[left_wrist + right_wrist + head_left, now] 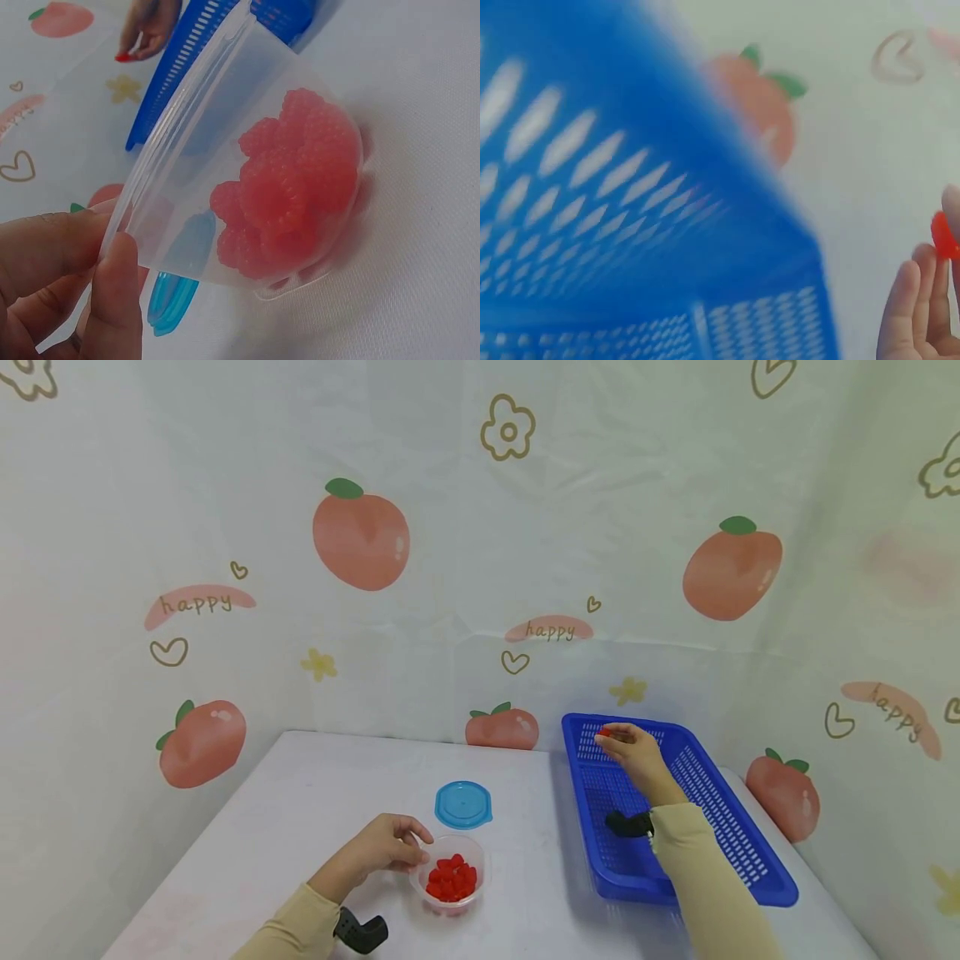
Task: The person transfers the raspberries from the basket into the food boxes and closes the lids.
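Observation:
A clear plastic tub (450,906) stands on the table with several red raspberries (277,187) heaped inside. My left hand (381,850) pinches the tub's rim between thumb and fingers, as the left wrist view shows closely. Over the far left part of a blue plastic basket (581,810), my right hand (637,760) holds a single raspberry (604,732) at its fingertips. In the right wrist view that raspberry (943,236) shows between thumb and fingers at the right edge, beside the basket's wall.
A blue lid (462,804) lies on the white table (337,785) just beyond the tub. The basket has slotted walls and sits at the table's right side. A printed cloth backdrop (450,552) rises behind the table.

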Tool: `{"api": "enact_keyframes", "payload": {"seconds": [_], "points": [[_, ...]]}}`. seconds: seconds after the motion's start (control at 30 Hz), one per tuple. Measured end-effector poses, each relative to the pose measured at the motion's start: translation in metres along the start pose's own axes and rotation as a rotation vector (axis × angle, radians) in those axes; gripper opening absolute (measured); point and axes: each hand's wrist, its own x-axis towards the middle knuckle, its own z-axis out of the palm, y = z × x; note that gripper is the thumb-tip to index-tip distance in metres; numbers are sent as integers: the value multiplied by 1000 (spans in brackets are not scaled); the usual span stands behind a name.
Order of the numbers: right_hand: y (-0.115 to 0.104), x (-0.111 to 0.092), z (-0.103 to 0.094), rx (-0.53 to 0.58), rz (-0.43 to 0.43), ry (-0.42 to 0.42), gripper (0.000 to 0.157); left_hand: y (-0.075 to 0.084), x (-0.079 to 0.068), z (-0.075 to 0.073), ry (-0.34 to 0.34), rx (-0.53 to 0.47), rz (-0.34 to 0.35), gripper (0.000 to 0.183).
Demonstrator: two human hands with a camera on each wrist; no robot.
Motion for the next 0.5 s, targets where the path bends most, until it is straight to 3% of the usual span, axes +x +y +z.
{"api": "enact_keyframes", "payload": {"seconds": [0.13,0.23,0.33,0.5], "points": [[-21,-12,5,114,-26,17,49,0,0,0,-4,1,3,24],[-34,-21,11,206,-50,28,34,0,0,0,-4,2,5,24],[-43,-30,19,280,-81,26,23,0,0,0,-4,0,1,24],[-50,-45,38,342,-134,20,17,0,1,0,-4,-3,-8,24]]}}
